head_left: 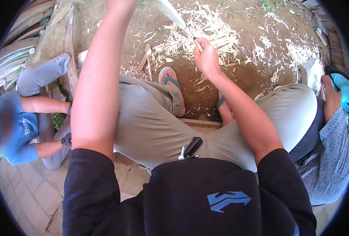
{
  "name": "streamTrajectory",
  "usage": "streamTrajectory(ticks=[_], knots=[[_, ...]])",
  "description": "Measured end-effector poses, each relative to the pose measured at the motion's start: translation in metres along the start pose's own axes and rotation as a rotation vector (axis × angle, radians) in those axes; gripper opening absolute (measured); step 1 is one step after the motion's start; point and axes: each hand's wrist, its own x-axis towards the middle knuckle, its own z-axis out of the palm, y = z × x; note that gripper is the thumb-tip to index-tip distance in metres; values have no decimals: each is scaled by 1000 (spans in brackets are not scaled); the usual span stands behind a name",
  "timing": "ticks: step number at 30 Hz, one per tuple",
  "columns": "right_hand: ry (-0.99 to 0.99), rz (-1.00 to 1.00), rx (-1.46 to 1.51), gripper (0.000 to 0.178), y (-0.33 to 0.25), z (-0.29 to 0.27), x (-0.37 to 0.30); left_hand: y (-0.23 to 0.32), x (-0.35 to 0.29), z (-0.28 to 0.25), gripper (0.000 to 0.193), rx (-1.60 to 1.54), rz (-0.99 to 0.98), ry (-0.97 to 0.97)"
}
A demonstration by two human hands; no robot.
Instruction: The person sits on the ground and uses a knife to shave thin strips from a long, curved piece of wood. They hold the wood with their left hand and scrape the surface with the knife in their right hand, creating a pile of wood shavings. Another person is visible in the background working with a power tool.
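My right hand (pixel 207 59) is closed round the short wooden handle of a machete (pixel 173 16). Its broad, pale blade points up and to the left, past the top edge of the view, so the tip is hidden. Straight ahead reaches my left arm, and only the wrist end of my left hand (pixel 121 4) shows at the top edge. Its fingers, and anything in them, are out of view. Beneath the blade and my right hand lies a pile of pale wood shavings (pixel 217 29) on the dirt.
My sandalled feet (pixel 170 78) stand on bare earth. A key bunch (pixel 192 147) lies on my lap. People sit close on both sides: one in a blue shirt (pixel 25 126) at left, another in grey cloth (pixel 335 149) at right. A plank (pixel 70 51) stands at left; more shavings (pixel 300 51) lie right.
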Motion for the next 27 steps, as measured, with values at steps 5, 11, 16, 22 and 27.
streamTrajectory(ticks=[5, 11, 16, 22, 27], knots=[[23, -46, 14, 33, -9, 0, -1, 1, -3, 0, 22, 48, 19, -6], [-1, -48, -17, 32, 16, 4, 3, -1, -3, 5, 21, -39, -43, -5], [53, -118, 35, 33, -7, 8, -4, -1, -6, 1, 21, -44, -78, -11], [10, -45, -30, 33, -7, 10, -2, 3, -5, 1, 20, -27, -33, -23], [30, -95, -39, 33, 0, 17, 1, -2, -2, -1, 20, 5, 23, -45]])
